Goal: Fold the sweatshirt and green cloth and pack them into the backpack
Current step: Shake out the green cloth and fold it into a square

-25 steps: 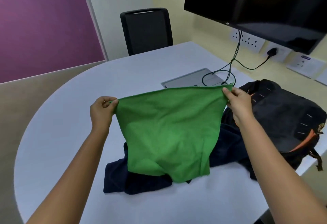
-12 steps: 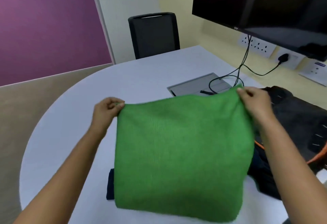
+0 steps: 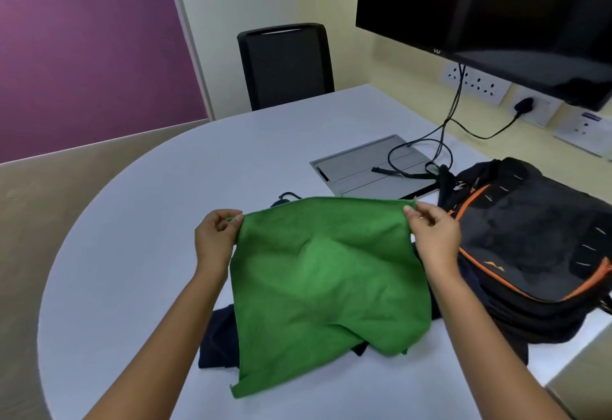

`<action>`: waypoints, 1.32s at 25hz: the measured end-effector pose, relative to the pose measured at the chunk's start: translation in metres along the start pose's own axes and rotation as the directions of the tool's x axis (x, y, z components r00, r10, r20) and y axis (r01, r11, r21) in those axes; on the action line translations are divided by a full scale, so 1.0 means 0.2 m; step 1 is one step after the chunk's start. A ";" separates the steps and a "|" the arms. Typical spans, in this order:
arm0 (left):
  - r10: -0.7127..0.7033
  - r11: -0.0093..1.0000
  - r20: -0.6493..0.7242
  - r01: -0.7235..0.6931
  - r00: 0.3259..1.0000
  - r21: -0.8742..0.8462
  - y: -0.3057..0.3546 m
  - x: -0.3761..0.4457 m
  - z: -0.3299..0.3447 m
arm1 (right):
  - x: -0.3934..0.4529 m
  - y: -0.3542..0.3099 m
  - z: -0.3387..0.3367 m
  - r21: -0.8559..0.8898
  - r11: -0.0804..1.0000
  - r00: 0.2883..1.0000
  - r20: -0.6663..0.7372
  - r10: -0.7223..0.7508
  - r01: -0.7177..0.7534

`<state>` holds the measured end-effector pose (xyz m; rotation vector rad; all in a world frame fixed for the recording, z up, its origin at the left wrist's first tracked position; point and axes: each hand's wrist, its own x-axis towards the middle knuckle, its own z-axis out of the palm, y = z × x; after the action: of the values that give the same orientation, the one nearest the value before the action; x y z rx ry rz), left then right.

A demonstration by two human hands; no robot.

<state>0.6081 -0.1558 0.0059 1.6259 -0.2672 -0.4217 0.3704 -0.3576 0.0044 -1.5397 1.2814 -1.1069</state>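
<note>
Green soft cloth (image 3: 328,274) pinched at top corners by both hands (image 3: 215,237) (image 3: 433,234), not folded yet; dark blue sweatshirt (image 3: 218,336) unfolded, black-and-orange backpack (image 3: 530,247) still waiting.

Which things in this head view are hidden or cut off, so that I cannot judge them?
- Sweatshirt: mostly hidden under the green cloth; whether it is folded cannot be told.
- Backpack: its right side is cut off by the frame edge; no opening can be made out.
- Left hand and right hand: the cloth corners cover some fingertips.
</note>
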 end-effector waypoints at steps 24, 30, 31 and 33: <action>-0.062 0.975 0.154 0.092 0.986 -0.200 -0.10 -0.60 0.19 | -0.75 -0.12 0.28 0.134 0.991 0.901 0.430 -0.059 0.001; -0.044 0.981 0.201 0.081 0.979 -0.179 -0.07 -0.56 0.19 | -0.71 -0.14 0.26 0.139 0.988 0.856 0.500 -0.132 0.071; -0.055 0.982 0.199 0.089 0.978 -0.169 -0.07 -0.56 0.19 | -0.69 -0.13 0.25 0.141 0.988 0.829 0.544 -0.131 0.063; -0.089 0.985 0.183 0.113 0.979 -0.129 -0.07 -0.55 0.18 | -0.66 -0.13 0.24 0.122 0.991 0.772 0.624 -0.119 0.054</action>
<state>0.4930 -0.1413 0.0030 1.4713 -0.2826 -0.6505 0.4106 -0.2210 0.0000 -1.7060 0.6842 -0.5938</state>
